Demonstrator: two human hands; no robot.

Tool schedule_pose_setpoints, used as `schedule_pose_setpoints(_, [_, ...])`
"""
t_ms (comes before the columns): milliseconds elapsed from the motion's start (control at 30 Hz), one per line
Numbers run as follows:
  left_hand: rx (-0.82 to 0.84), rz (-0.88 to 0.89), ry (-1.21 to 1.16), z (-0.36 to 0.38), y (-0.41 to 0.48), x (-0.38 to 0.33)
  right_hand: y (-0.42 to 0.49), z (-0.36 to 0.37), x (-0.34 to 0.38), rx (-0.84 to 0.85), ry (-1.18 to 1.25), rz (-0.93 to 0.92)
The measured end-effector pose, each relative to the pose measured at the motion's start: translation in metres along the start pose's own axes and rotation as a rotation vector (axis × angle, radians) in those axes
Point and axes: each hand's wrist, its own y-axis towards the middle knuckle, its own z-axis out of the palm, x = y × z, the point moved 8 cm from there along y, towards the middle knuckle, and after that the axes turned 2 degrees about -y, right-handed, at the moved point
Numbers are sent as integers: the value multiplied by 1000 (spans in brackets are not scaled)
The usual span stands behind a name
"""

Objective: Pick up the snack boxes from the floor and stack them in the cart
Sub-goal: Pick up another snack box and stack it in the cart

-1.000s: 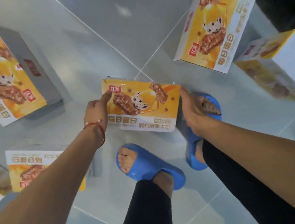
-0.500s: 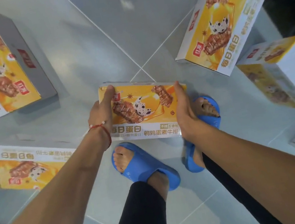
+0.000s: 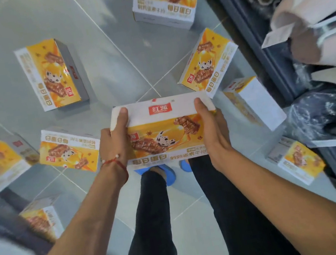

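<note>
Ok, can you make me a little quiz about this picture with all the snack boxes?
1. True or false: both hands hold one snack box.
2. Which wrist wears the red string bracelet?
3. The shoes are: A) blue B) green C) red.

Key:
1. True: left hand and right hand grip the held snack box at its ends.
2. The left one, see the red string bracelet.
3. A, the blue shoes.

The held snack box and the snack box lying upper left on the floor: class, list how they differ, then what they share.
The held snack box is gripped at its ends by the left hand and right hand; the floor box is untouched. The held one sits crosswise in view, the floor one lengthwise. Both share the orange printed design.
</note>
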Motion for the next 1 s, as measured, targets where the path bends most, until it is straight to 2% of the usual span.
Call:
schedule_pose_setpoints(200, [-15,33,-66,-15,-127,-27,-97,-81,43,21,17,-54])
schedule_pose_setpoints(333, [45,62,-81,-26,-201,-44,-156,-126,61,18,113,-72])
schedule_pose_setpoints(567, [104,224,-41,-53,-315,-92,-244,-182,93,48,291,-104])
schedule_pose_setpoints(700, [153,418,6,-68,-370,-121,-281,-200,108,56,387,-154])
schedule_pose_setpoints(1000, [324,605,64,-92,-422,-147,-345,-202,97,-26,646,-276])
